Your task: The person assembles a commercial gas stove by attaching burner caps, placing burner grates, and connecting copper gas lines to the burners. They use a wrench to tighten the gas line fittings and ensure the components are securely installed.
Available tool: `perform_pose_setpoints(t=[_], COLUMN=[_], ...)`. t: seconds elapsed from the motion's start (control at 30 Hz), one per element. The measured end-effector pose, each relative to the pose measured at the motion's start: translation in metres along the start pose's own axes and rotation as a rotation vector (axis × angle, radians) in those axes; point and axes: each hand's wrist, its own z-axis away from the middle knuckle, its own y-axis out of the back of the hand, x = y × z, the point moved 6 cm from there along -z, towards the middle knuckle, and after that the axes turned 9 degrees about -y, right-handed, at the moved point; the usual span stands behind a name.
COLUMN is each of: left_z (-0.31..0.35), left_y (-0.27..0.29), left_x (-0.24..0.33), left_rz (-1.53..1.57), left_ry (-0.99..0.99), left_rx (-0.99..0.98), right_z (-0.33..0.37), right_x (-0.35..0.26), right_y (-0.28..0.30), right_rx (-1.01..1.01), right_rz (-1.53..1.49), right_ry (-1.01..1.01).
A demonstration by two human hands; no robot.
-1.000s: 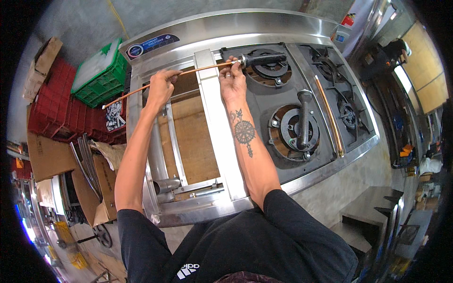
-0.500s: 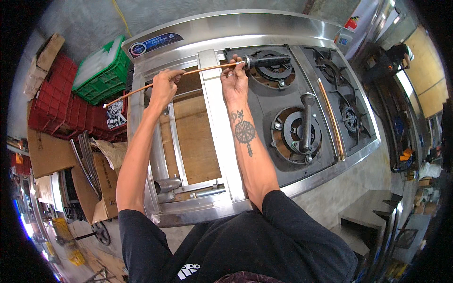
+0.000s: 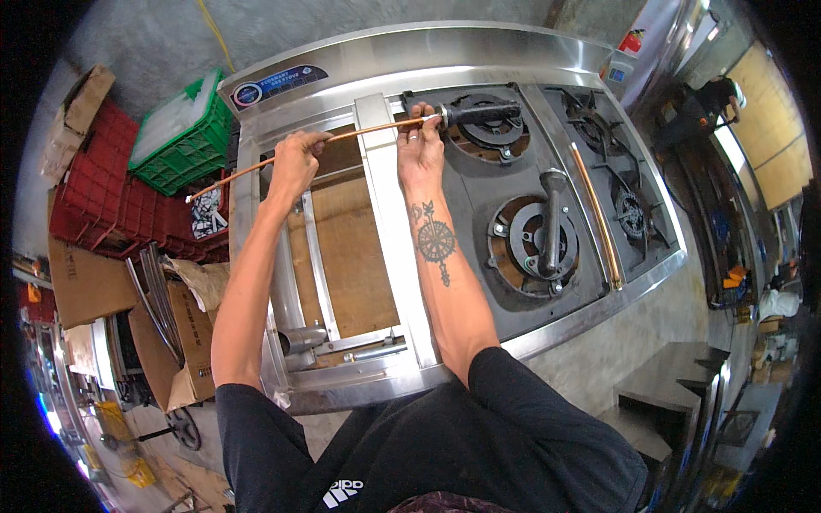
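A thin copper tube runs across the open left bay of a stainless steel gas stove. My left hand is closed round the tube near its middle. My right hand has its fingers closed at the tube's right end, where it meets the fitting of a black burner pipe. That pipe lies over the far ring burner. Whether the tube's end sits inside the fitting is hidden by my fingers. A second black burner pipe rests on the near ring burner.
Another copper tube lies along the stove top beside the right burner grates. At the left stand a green crate, red crates and cardboard boxes. Dark metal steps stand at lower right. A person is at far right.
The whole view has shifted slightly. Both hands keep their hold on the copper tube, and its right end stays at the black burner pipe's fitting.
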Motion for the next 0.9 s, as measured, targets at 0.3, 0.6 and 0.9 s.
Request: perform_pose_setpoints(t=[0.3, 0.6, 0.9], left_z=[-0.0012, -0.0020, -0.0014], left_y=[0.0005, 0.0016, 0.0021], left_x=[-0.0013, 0.0000, 0.0019], left_rz=[-0.023, -0.042, -0.027], left_ry=[-0.028, -0.007, -0.020], left_rx=[-0.013, -0.006, -0.001], right_z=[-0.0059, 0.0009, 0.0001], right_x=[-0.0007, 0.0035, 0.0046], right_y=[0.0020, -0.0004, -0.0011], right_rx=[0.260, 0.035, 0.089], right_rz=[0.004, -0.077, -0.066], right_ry=[-0.022, -0.024, -0.013])
